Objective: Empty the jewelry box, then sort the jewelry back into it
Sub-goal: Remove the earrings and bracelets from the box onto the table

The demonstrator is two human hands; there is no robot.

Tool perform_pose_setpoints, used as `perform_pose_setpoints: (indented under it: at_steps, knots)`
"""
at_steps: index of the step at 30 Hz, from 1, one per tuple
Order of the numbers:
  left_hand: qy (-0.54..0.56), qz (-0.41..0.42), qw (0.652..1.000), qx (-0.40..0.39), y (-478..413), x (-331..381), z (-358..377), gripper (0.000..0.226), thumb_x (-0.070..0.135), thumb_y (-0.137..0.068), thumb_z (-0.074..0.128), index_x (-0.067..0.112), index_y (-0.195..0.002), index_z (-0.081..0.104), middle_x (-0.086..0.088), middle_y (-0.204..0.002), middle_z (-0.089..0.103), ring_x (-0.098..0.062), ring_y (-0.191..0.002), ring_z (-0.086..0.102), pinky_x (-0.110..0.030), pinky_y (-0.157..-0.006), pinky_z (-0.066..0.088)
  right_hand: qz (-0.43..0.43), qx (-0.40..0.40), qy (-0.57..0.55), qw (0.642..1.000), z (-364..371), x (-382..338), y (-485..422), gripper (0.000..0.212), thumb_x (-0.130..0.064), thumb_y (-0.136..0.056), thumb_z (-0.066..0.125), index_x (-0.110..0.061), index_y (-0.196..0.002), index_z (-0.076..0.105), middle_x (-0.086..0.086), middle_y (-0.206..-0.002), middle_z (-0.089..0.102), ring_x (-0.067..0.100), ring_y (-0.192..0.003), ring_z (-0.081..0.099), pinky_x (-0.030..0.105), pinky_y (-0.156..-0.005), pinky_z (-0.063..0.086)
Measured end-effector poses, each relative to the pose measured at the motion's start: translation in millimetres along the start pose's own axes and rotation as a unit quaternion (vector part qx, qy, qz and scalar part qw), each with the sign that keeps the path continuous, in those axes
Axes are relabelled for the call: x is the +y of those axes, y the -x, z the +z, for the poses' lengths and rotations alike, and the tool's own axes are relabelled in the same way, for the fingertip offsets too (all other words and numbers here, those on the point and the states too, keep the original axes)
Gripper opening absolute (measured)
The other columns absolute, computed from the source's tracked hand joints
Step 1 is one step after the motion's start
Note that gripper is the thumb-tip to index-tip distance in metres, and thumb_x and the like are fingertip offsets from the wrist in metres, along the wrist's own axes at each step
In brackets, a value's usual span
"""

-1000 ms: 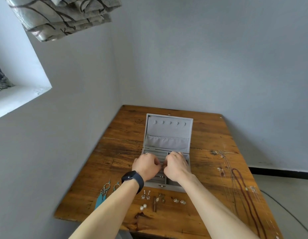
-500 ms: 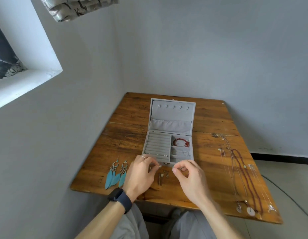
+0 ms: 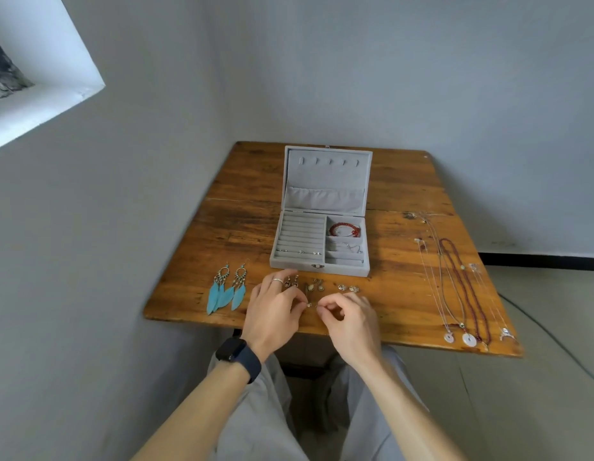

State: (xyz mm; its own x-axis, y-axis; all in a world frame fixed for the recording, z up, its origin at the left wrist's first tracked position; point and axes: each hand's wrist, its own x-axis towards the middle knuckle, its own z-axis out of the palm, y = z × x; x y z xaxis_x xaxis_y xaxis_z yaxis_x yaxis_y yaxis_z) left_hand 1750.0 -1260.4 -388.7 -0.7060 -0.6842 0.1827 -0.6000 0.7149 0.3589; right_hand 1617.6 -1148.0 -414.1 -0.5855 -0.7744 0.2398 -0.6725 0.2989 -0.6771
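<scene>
The grey jewelry box stands open on the wooden table, lid upright. A red bead bracelet lies in its top right compartment, and small studs sit in the ring rolls. My left hand, wearing a ring and a dark watch, and my right hand hover over the table's front edge. Each pinches a tiny earring between thumb and forefinger. Small earrings lie in a row just in front of the box.
Two turquoise feather earrings lie at the front left. Several long necklaces, one dark red, stretch along the table's right side. Grey walls close in at the left and back. A window ledge is at the upper left.
Both hands left the box and pulled back to the table's front edge. The box's inside came into sight. The view tilted downward and my lap is now visible.
</scene>
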Motion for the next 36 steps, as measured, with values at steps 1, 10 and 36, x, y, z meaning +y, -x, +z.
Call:
perform_pose_setpoints:
  at_steps: [1, 10, 36]
  knots:
    - [-0.002, 0.001, 1.000, -0.004, 0.2, -0.1, 0.1, 0.016, 0.038, -0.096, 0.060, 0.033, -0.104, 0.073, 0.008, -0.152, 0.040, -0.015, -0.141, 0.029, -0.036, -0.112, 0.028, 0.002, 0.005, 0.006, 1.000, 1.0, -1.5, -0.1, 0.006, -0.031, -0.085, 0.075, -0.031, -0.092, 0.074, -0.017, -0.087, 0.064, 0.010, -0.085, 0.057, 0.030, -0.074, 0.046]
    - [0.001, -0.008, 1.000, -0.007, -1.4, 3.0, -0.3, 0.015, 0.037, -0.094, 0.064, 0.031, -0.103, 0.074, 0.006, -0.150, 0.044, -0.016, -0.140, 0.032, -0.038, -0.111, 0.030, 0.033, 0.004, -0.017, 0.999, 4.8, 1.6, -1.5, 0.011, -0.038, -0.083, 0.077, -0.035, -0.093, 0.073, -0.022, -0.086, 0.063, 0.003, -0.085, 0.057, 0.036, -0.078, 0.053]
    - [-0.012, -0.017, 1.000, -0.007, -2.0, 0.6, 1.4, 0.020, 0.043, -0.093, 0.064, 0.035, -0.108, 0.071, 0.007, -0.139, 0.053, -0.015, -0.133, 0.041, -0.037, -0.108, 0.034, 0.012, 0.020, 0.008, 1.000, 4.1, 0.7, 3.6, 0.016, -0.036, -0.085, 0.074, -0.027, -0.098, 0.074, -0.013, -0.093, 0.065, 0.010, -0.087, 0.060, 0.031, -0.082, 0.048]
